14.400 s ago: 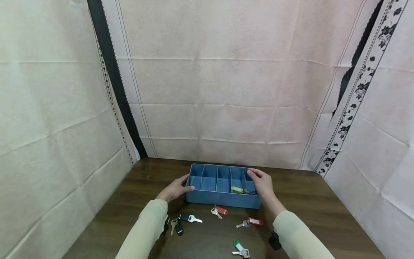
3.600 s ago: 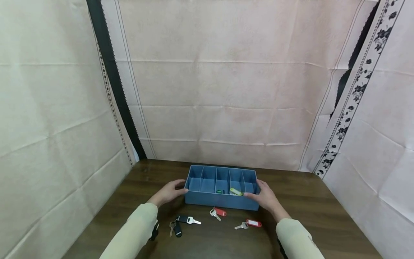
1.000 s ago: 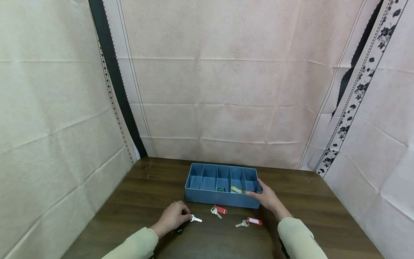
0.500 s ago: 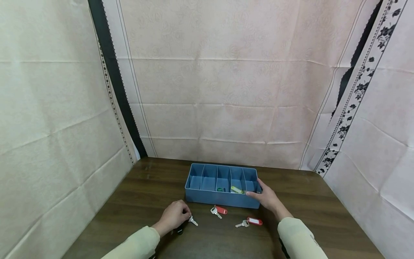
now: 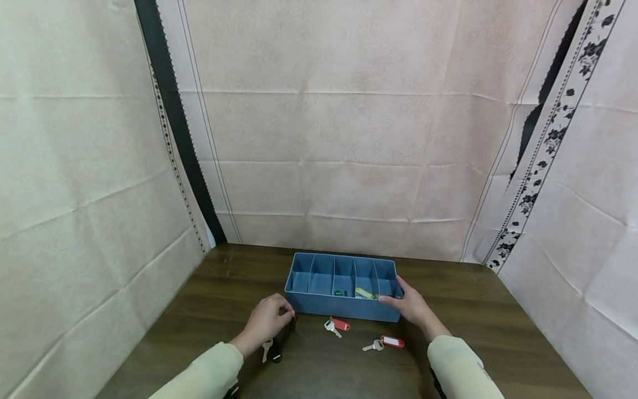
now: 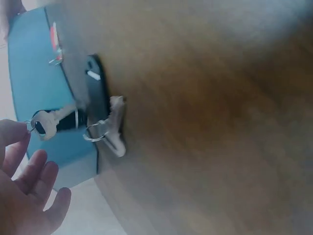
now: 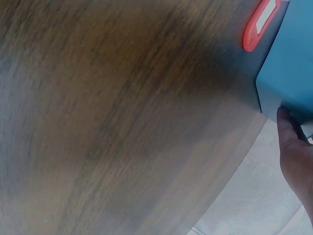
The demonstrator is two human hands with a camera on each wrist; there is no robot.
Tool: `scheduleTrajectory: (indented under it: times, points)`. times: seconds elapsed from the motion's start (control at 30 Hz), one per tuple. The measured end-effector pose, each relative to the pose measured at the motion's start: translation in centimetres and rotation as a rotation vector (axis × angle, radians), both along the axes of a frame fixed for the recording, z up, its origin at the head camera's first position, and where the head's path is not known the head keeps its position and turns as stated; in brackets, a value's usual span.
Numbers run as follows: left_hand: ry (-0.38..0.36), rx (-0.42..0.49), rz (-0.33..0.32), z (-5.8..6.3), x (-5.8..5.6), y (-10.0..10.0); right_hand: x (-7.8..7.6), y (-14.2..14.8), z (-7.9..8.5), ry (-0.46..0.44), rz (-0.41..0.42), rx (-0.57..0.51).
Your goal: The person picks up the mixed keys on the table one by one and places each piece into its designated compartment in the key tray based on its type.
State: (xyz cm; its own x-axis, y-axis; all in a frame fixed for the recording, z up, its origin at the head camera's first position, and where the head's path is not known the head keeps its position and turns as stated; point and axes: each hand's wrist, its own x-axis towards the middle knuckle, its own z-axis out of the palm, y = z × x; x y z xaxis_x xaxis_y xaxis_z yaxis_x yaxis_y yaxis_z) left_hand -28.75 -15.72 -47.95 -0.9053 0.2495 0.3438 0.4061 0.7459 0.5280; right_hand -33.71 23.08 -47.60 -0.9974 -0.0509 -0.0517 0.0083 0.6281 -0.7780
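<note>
Pinching a black-tagged key in the left grip, holding the blue tray by its right edge in the right grip, with bench stretching rightward.

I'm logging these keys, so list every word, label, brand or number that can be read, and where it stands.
No text is readable in any view.
Right red tag: white label, no legible writing.
Left red tag: too small to read.
Held black tag and black tag on the table: pale marks, too blurred to read.
Yellow tag: too small.
Box: no lettering visible.
</note>
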Motion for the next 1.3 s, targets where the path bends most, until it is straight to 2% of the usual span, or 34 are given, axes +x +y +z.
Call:
scheduleTrajectory:
  times: [0.6, 0.83, 0.97, 1.3]
  points:
    - [0.054, 0.100, -0.005, 3.0, -0.3, 1.0, 0.0, 0.0, 0.2, 0.003, 0.002, -0.002]
    - [0.061, 0.122, -0.013, 4.0, -1.0, 1.8, 0.1, 0.1, 0.1, 0.006, -0.001, 0.003]
    - [0.038, 0.166, 0.008, 4.6, -1.5, 2.3, 0.1, 0.1, 0.0, 0.005, 0.002, 0.002]
    - [0.056, 0.214, 0.036, 6.0, -2.9, 3.3, -0.2, 0.0, -0.1, 0.010, -0.002, 0.004]
